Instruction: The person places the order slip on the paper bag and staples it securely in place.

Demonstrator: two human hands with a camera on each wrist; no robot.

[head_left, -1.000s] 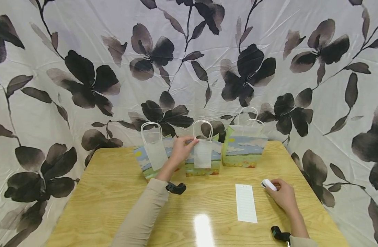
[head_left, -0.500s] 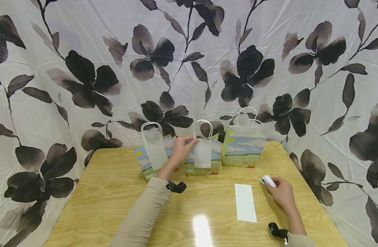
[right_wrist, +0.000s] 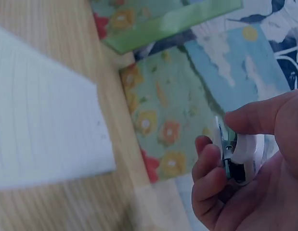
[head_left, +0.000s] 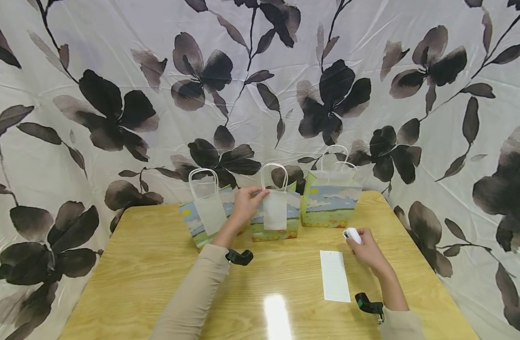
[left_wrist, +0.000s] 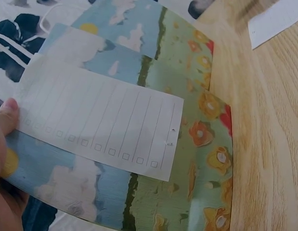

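My left hand (head_left: 246,204) pinches the top edge of a lined checkbox sheet (head_left: 275,212) together with the rim of the middle gift bag (head_left: 293,215). In the left wrist view the thumb (left_wrist: 11,107) lies on the sheet's edge, and the other fingers are mostly hidden behind the bag. My right hand (head_left: 368,248) grips a small white stapler (head_left: 353,235) above the table, right of the bags. The right wrist view shows the stapler (right_wrist: 242,159) between thumb and curled fingers, its jaws apart.
A left gift bag (head_left: 187,221) with its own sheet (head_left: 209,213) leans beside the middle one. The right gift bag (head_left: 332,203) stands by the back edge. A loose lined sheet (head_left: 335,276) lies on the wooden table (head_left: 157,264). Floral cloth (head_left: 260,108) hangs behind.
My right hand has moved left and toward the bags with the stapler. The left hand keeps its pinch on the middle bag and sheet. The head view has shifted slightly.
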